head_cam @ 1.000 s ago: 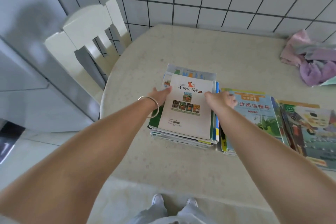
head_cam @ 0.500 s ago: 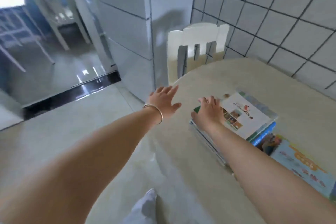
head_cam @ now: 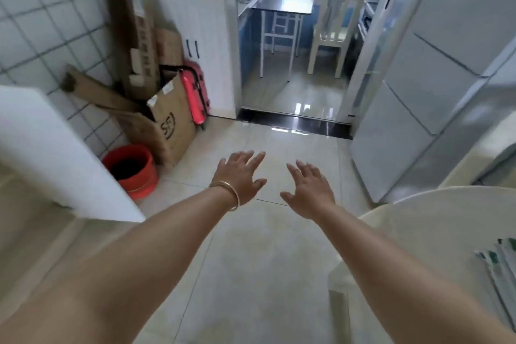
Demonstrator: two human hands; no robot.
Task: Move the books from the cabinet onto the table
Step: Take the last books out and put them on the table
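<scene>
My left hand (head_cam: 240, 177), with a thin bangle on the wrist, and my right hand (head_cam: 310, 190) are both stretched out over the floor, palms down, fingers spread, holding nothing. The round cream table (head_cam: 435, 232) lies at the right edge. Only the corner of a stack of books (head_cam: 499, 268) shows on it, at the far right. A white cabinet (head_cam: 47, 153) stands at the left, blurred; I cannot see any books in it.
A red bucket (head_cam: 131, 170) sits on the floor by the cabinet. Cardboard boxes (head_cam: 167, 120) and a pink suitcase (head_cam: 195, 92) lean in the corner. A pale fridge (head_cam: 435, 78) stands at right. A doorway ahead shows a chair (head_cam: 332, 28) and a small table (head_cam: 282, 5).
Both hands let go of the book stack on the table. The view swung left, away from the table, toward the floor, doorway and cabinet; the hands now hang free over the floor.
</scene>
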